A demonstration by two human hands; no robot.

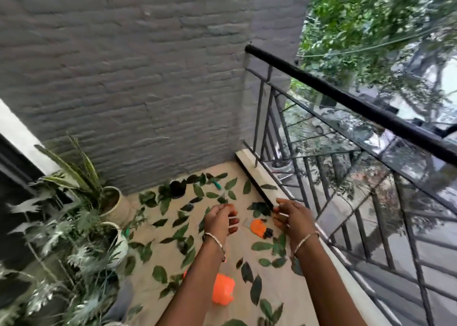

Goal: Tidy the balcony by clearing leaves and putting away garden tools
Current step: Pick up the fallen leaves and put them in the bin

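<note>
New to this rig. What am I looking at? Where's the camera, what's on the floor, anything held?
No machine: a person works with bare hands. The single picture comes from a camera on their head, looking forward and down. The left hand and right hand are raised side by side, fingers curled; a thin pale strip crosses each, too blurred to name. Green leaves lie scattered over the floor, with an orange item seen between the hands and an orange lump nearer. Potted plants stand left, a brick wall behind, a railing right.
</note>
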